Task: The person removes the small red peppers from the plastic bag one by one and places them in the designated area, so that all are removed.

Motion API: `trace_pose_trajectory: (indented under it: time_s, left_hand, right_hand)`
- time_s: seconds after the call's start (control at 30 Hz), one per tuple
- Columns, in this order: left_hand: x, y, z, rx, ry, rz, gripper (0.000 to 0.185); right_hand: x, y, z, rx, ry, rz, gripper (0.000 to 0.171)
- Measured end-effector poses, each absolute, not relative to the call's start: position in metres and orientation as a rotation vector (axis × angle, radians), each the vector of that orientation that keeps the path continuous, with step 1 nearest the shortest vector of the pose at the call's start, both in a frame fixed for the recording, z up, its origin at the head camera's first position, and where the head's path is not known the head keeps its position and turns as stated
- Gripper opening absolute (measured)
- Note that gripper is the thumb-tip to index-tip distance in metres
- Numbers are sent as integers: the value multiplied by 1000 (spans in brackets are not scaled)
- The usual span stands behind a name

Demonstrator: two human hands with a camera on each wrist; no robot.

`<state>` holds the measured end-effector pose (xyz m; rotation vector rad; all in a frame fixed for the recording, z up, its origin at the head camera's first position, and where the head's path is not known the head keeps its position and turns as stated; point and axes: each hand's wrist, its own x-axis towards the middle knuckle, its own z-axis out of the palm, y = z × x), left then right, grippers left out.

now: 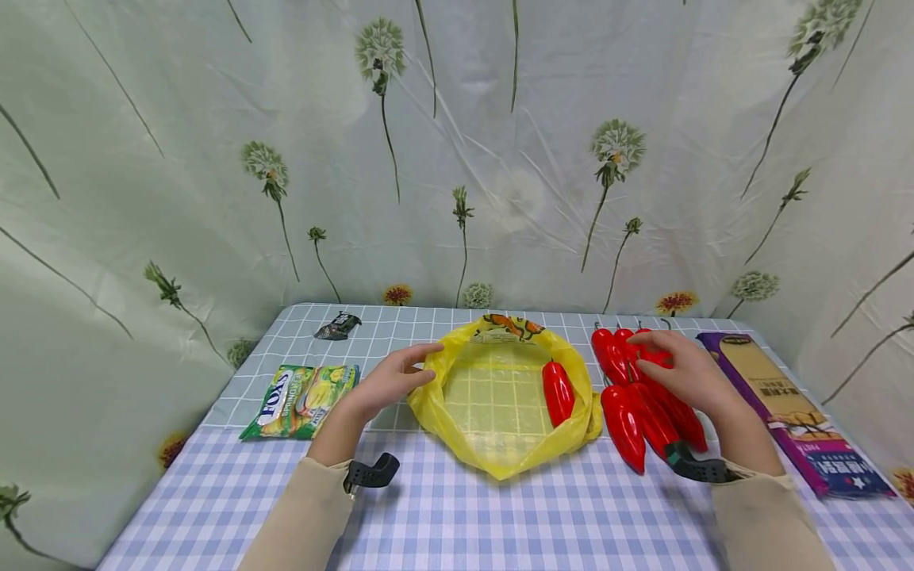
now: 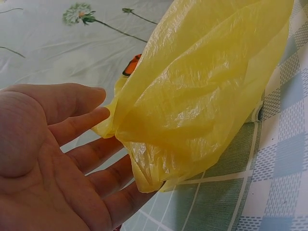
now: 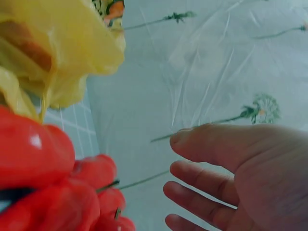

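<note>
A yellow plastic bag (image 1: 457,444) lies spread with its mouth wide, and one red chili pepper (image 1: 558,392) is inside at its right. At the bag's left rim is my left hand (image 1: 391,381), its fingers loosely extended. In the left wrist view the left hand (image 2: 72,159) has its fingertips against the yellow plastic, without a grip on it. Several red peppers (image 1: 624,428) are heaped to the right of the bag. Over that heap hovers my right hand (image 1: 678,369); the right wrist view shows its fingers (image 3: 207,180) apart and holding nothing.
A green snack packet (image 1: 300,400) marked FOX'S lies left of the left forearm, with a small black wrapper (image 1: 339,326) behind it. A long purple and tan box (image 1: 793,412) stands right of the right hand. A dandelion-print curtain (image 1: 500,159) hangs behind the checked tablecloth (image 1: 500,523).
</note>
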<state>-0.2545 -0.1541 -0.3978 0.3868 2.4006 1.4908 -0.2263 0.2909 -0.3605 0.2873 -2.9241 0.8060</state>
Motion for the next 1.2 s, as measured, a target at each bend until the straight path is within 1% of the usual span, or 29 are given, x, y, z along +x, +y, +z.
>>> trace_pose_trajectory:
  time_s: [0.5,0.87,1.2]
  left_hand:
    - [-255,-154,-398,420,2380,1509,50]
    - [-256,-154,-400,420,2389,1499,49]
    - [-255,-154,-400,449,2389,1498,51]
  right_hand:
    - [-219,249,-351,364,-2808,903,38]
    - [-220,222,-361,412,-2774,948,34]
    - [-218,203,-370,424,-2789,1045,34]
